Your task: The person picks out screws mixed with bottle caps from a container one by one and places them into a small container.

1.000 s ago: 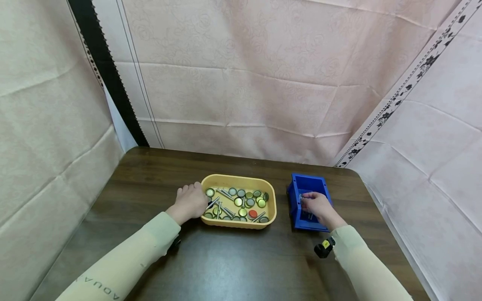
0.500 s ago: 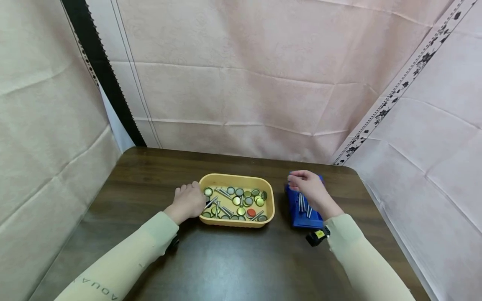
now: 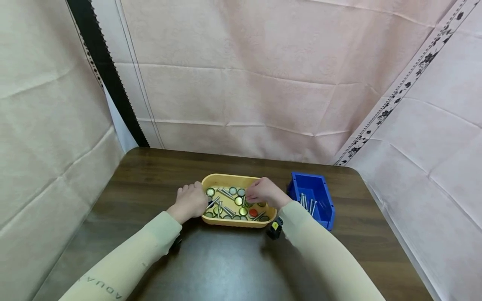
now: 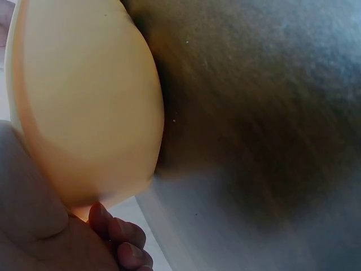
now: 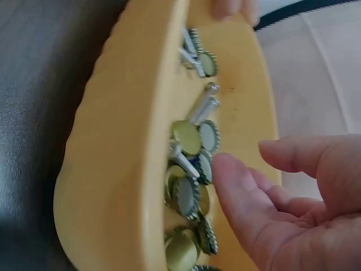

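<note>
A yellow tray (image 3: 233, 224) holds several bottle caps and metal bolts, with one red cap (image 3: 253, 212) among them. At its left end my left hand (image 3: 189, 201) grips the rim; in the left wrist view the fingers of that hand (image 4: 56, 243) curl at the tray wall (image 4: 90, 101). Over the tray's right part is my right hand (image 3: 265, 193). The right wrist view shows this hand (image 5: 293, 197) with thumb and fingers apart and nothing between them, fingertips close to the caps (image 5: 186, 195) inside the tray.
To the right of the tray stands a blue bin (image 3: 326, 211) with several bolts (image 3: 308, 203) in it. Both containers are on a dark wooden table (image 3: 226, 263), with pale cloth hanging behind and at the sides.
My right hand has come up out of the blue bin and moved left, over the yellow tray. My left hand has stayed at the tray's left rim.
</note>
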A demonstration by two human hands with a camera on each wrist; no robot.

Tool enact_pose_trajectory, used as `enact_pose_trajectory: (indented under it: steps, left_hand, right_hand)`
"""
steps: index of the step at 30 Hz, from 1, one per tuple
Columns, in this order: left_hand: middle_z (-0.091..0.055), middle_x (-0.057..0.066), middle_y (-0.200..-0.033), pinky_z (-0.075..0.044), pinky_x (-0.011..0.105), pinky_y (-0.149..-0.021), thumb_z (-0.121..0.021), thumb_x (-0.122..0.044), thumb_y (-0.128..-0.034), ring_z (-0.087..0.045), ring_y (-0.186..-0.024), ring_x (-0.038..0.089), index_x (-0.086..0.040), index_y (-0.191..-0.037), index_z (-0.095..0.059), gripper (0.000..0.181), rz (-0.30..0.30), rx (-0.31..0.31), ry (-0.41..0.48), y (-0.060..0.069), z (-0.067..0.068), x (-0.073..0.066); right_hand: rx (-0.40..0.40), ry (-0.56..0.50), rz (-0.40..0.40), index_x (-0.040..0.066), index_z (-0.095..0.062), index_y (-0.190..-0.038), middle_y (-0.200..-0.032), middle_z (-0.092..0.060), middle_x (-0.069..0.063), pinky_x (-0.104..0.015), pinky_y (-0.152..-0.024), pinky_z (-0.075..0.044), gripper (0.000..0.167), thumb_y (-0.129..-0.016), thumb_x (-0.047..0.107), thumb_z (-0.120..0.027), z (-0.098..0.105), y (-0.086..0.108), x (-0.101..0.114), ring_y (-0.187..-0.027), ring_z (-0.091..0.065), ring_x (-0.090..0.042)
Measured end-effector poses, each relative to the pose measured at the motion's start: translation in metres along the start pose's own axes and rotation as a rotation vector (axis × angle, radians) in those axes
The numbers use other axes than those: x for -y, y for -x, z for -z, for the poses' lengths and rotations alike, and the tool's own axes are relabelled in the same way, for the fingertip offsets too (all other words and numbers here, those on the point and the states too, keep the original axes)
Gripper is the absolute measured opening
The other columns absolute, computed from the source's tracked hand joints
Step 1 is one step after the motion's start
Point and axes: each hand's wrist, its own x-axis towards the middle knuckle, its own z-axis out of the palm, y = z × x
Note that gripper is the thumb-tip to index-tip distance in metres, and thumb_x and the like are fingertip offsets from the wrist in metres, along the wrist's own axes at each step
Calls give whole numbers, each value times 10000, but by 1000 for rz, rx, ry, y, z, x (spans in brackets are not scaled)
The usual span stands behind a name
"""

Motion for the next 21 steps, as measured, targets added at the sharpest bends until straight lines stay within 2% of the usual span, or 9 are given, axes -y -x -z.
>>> enact_pose_trajectory:
  steps: [2,4,7,9,11,13,16,19,21]
  left_hand:
    - [-480,131,-862,-308,475,-807,-442,-283,-987,-421,-853,327,-12,-1008,-446,271,-5,-2,1,0,-1,0]
    - [-481,131,-863,-307,474,-807,-448,-287,-985,-422,-853,326,-14,-1006,-447,273,-6,-4,4,0,-1,1]
    - [-480,134,-878,-308,474,-815,-443,-286,-986,-422,-862,324,-13,-1015,-447,275,-4,2,7,-1,-1,1]
    - [-479,137,-890,-309,476,-823,-437,-283,-986,-421,-869,325,-10,-1025,-447,276,-3,7,7,-1,-1,0]
    - [-479,141,-898,-310,478,-828,-436,-283,-987,-422,-874,327,-8,-1031,-445,279,-2,10,6,-1,-1,-1]
    - [-477,143,-899,-311,480,-831,-436,-285,-988,-422,-876,328,-9,-1027,-442,279,1,8,1,-1,-1,-1]
    - [-474,145,-894,-311,484,-831,-433,-279,-987,-422,-874,330,-10,-1015,-437,270,7,2,-4,-1,-1,-1]
    - [-472,145,-889,-310,484,-829,-422,-267,-984,-421,-873,331,-10,-1007,-433,259,9,0,-3,-1,-1,-1]
    - [-471,145,-885,-310,483,-826,-418,-261,-983,-421,-873,331,-8,-1005,-433,255,11,0,2,0,0,-1]
  right_hand:
    - [-3,33,-10,-98,-682,-1018,-1042,-672,-227,-474,-875,-490,202,-907,68,-647,-6,-3,0,-972,-660,-342]
    - [-13,65,-19,-64,-671,-816,-951,-688,-221,-465,-849,-507,159,-902,68,-646,-9,-6,0,-907,-675,-328]
    - [-38,136,-31,73,-476,-559,-677,-621,-143,-411,-728,-527,366,-886,43,-636,-13,-11,-1,-615,-606,-259]
    - [-56,185,-37,143,-314,-534,-537,-467,-79,-375,-603,-448,478,-876,21,-624,-14,-14,-3,-477,-429,-196]
    - [-79,224,-45,166,-274,-523,-503,-336,-13,-361,-550,-347,505,-860,-2,-610,-16,-17,-4,-452,-287,-157]
    - [-97,258,-47,168,-265,-524,-492,-276,8,-338,-519,-294,495,-843,-26,-591,-18,-20,-6,-436,-238,-139]
    - [-133,311,-44,155,-308,-511,-483,-312,4,-296,-475,-293,442,-796,-44,-581,-23,-26,-6,-425,-287,-131]
    - [-172,386,-29,130,-422,-502,-485,-452,-31,-263,-447,-377,368,-775,-49,-592,-29,-32,-5,-424,-440,-143]
    - [-199,435,-6,110,-472,-511,-517,-554,-86,-279,-454,-437,334,-773,-50,-604,-33,-35,-4,-466,-571,-200]
